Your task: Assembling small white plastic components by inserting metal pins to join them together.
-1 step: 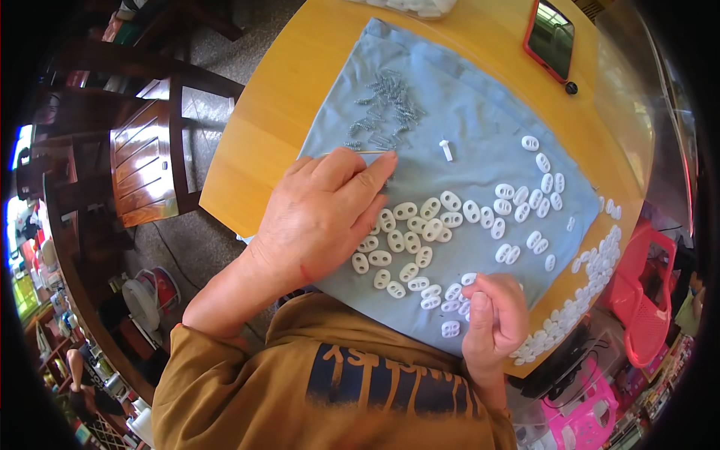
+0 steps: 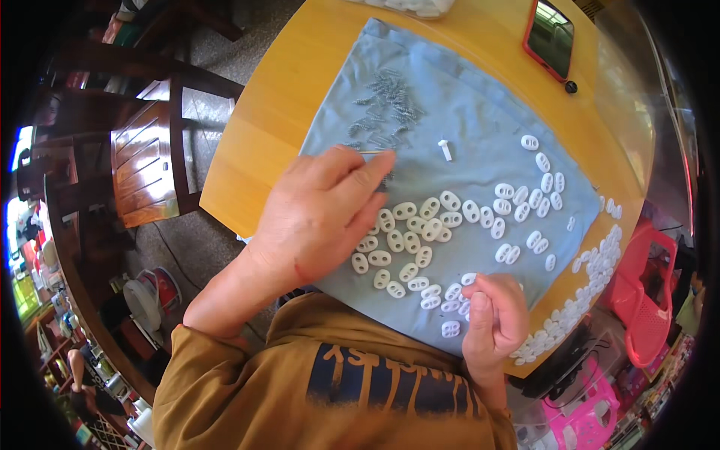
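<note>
My left hand (image 2: 319,206) is closed over the blue cloth, beside a loose pile of small metal springs (image 2: 390,101). A thin, pale yellowish stick (image 2: 370,152) shows between its fingers, partly hidden by them. My right hand (image 2: 495,315) is curled near the cloth's front right edge. At its fingertips is a white oval plastic piece (image 2: 469,278), partly covered. Many similar white two-hole oval pieces (image 2: 412,242) lie scattered between and beyond my hands. A small white plunger-like piece (image 2: 446,150) rests alone to the right of the springs.
The blue cloth (image 2: 457,90) covers part of a yellow wooden table (image 2: 262,112). More small white pieces (image 2: 559,322) are heaped along the table's right edge. A phone with a red case (image 2: 550,41) lies at the far right. A pink-red plastic chair (image 2: 641,296) stands beyond.
My left hand has shifted very slightly left, and less of the thin stick shows. My right hand and the pieces on the cloth look the same.
</note>
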`<state>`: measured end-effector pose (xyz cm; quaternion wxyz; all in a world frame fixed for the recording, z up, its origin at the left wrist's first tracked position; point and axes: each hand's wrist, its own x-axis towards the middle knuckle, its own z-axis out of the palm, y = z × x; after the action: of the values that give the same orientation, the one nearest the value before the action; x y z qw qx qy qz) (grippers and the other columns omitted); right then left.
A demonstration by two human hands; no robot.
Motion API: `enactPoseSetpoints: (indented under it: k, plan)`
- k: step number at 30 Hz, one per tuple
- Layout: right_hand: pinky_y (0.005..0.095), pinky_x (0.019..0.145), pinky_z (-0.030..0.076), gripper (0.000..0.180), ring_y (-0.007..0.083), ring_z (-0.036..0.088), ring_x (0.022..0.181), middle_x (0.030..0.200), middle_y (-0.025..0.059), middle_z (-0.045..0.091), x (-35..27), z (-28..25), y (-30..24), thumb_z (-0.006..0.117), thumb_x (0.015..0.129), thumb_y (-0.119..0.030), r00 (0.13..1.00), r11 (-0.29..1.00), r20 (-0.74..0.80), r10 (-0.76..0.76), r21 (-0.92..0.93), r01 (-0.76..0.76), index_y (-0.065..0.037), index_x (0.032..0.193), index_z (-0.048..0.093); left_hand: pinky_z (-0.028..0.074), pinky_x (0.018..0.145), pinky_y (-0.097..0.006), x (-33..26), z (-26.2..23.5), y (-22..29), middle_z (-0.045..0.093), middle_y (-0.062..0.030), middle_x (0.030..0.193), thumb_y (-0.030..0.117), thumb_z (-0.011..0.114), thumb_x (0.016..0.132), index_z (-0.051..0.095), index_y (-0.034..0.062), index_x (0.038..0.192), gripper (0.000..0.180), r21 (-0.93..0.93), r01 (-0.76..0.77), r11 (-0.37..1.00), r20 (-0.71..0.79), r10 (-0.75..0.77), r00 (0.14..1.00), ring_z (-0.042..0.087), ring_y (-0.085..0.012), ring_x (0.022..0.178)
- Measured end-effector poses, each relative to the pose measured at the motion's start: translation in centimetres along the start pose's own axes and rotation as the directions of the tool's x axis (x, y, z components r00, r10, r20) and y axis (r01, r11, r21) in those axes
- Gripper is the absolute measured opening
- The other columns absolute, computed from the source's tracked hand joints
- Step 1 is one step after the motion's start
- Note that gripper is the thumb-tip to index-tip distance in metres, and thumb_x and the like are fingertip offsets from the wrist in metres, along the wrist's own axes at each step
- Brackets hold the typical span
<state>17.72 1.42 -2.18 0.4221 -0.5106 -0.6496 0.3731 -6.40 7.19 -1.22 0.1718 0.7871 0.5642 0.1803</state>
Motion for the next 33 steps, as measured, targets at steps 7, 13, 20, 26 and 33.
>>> enactPoseSetpoints:
  k: [7,13,20,26,33]
  plan:
    - [0.0271,0.058,0.043,0.018,0.018,0.054,0.062,0.072,0.0078,0.061,0.3,-0.5,-0.4,0.058,0.078,0.002,0.997,1.0,0.08,0.015,-0.008,-0.015,0.0,0.096,0.061,0.019,0.106,-0.042,2.8,0.5,-0.5,0.034,-0.0131,0.138,0.038,0.057,0.08,0.04,0.003,0.129,0.063,0.173,-0.027,0.985,0.026,0.023,0.999,0.028,-0.0287,0.129]
    - [0.0272,0.058,0.043,0.018,0.0183,0.055,0.063,0.074,0.0079,0.062,0.3,-0.5,-0.3,0.059,0.077,0.002,0.996,1.0,0.078,0.031,0.0,-0.031,0.0,0.095,0.061,0.012,0.108,-0.042,2.5,1.1,-0.5,0.029,-0.0126,0.142,0.063,0.037,0.082,0.035,0.0049,0.134,0.079,0.276,-0.187,0.943,0.218,0.128,0.968,0.022,-0.0283,0.134]
    - [0.0273,0.058,0.043,0.019,0.0187,0.055,0.063,0.074,0.0074,0.062,0.3,-0.6,-0.2,0.061,0.076,0.003,0.996,1.0,0.091,0.019,-0.003,-0.019,0.001,0.094,0.062,0.014,0.107,-0.047,2.9,-0.1,-0.8,0.03,-0.009,0.142,0.058,0.046,0.08,0.037,0.0127,0.135,0.072,0.212,-0.212,0.954,0.271,0.151,0.951,0.024,-0.0274,0.132]
    - [0.0279,0.057,0.043,0.019,0.0196,0.056,0.062,0.073,0.0081,0.062,0.6,-0.5,-0.2,0.062,0.074,0.004,0.996,1.0,0.085,-0.018,-0.004,0.019,0.001,0.093,0.062,0.013,0.107,-0.048,4.1,-0.5,-1.1,0.029,-0.0095,0.142,0.06,0.044,0.08,0.035,0.0128,0.135,0.073,0.275,-0.175,0.945,0.18,0.128,0.975,0.024,-0.0279,0.133]
    - [0.0283,0.056,0.042,0.019,0.0195,0.056,0.061,0.073,0.0076,0.062,0.9,-0.6,-0.1,0.062,0.074,0.004,0.996,0.999,0.083,-0.037,-0.001,0.037,0.001,0.093,0.062,0.013,0.108,-0.047,4.4,0.0,-1.1,0.027,-0.0103,0.143,0.061,0.047,0.077,0.038,0.0152,0.134,0.073,0.28,-0.205,0.938,0.253,0.134,0.958,0.021,-0.0292,0.133]
